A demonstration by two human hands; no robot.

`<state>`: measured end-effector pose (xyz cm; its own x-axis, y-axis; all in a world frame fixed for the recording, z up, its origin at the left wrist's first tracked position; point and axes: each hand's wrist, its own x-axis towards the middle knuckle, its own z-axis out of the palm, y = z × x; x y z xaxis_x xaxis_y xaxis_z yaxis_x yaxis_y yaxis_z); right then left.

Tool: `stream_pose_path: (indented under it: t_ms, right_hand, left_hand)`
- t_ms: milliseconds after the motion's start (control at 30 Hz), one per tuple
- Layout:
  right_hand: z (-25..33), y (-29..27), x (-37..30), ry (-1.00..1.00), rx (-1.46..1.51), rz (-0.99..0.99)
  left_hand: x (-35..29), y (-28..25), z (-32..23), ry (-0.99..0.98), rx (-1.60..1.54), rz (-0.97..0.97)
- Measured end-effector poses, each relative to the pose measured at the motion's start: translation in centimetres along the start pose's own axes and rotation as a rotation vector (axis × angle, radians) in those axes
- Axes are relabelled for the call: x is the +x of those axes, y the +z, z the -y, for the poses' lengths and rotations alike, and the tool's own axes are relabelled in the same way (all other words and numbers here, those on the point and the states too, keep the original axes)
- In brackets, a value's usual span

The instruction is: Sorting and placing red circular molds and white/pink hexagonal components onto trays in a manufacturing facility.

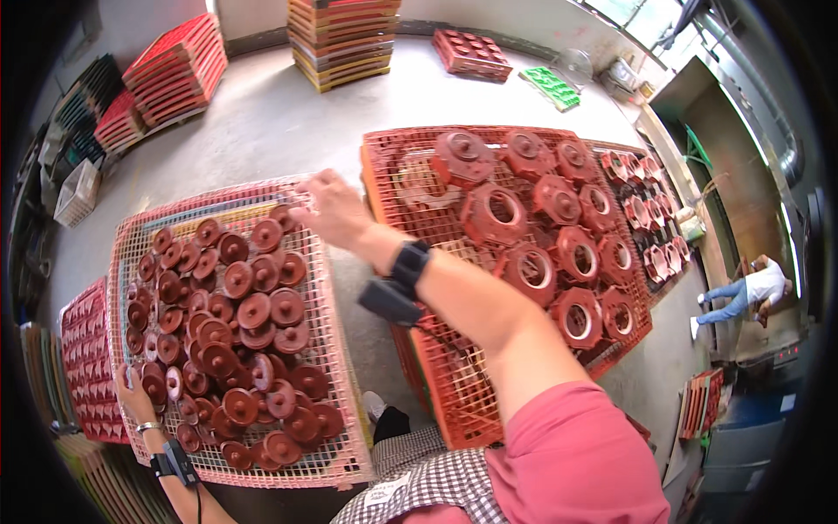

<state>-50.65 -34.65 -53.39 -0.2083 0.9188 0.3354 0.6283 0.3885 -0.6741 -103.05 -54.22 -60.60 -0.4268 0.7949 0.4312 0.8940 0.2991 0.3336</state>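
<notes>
Left hand: Our left hand is at the left edge of the pale mesh tray, beside the heaped caps; we cannot tell whether its fingers are clamped on the rim, on a cap or on nothing.
Right hand: Our right hand reaches to the tray's far right corner, fingers bent and thumb near a cap; overlap hides the contact, so we cannot tell whether it grips anything.
Caps: The round, red-brown caps, each with a raised knob, lie loose and overlapping in the tray between our hands. The placing of the hands, we judge, could steady the tray from opposite sides.
Rings: To our right, thick eight-sided rings sit mostly flat in rough rows on an orange mesh crate, perhaps spaced so their faces stay apart.
Surface: Both mesh supports are full of square holes, which we take to suit airflow or draining.
Room: On the pale floor we see a tall stack of trays, a white basket and a green tray; at far right, a worker in a white shirt bends forward.
</notes>
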Motion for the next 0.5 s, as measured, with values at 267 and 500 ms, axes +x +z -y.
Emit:
stream_pose_path:
  t_ms: [267,500]
  right_hand:
    - [-17.7,-28.9,-13.7,0.368,-0.48,-0.127]
    - [-25.9,-32.1,-16.9,0.235,-0.556,-0.092]
  left_hand:
    - [-3.5,-3.0,-27.8,0.074,-0.523,0.101]
    - [-11.7,0.3,-52.6,0.27,-0.871,0.473]
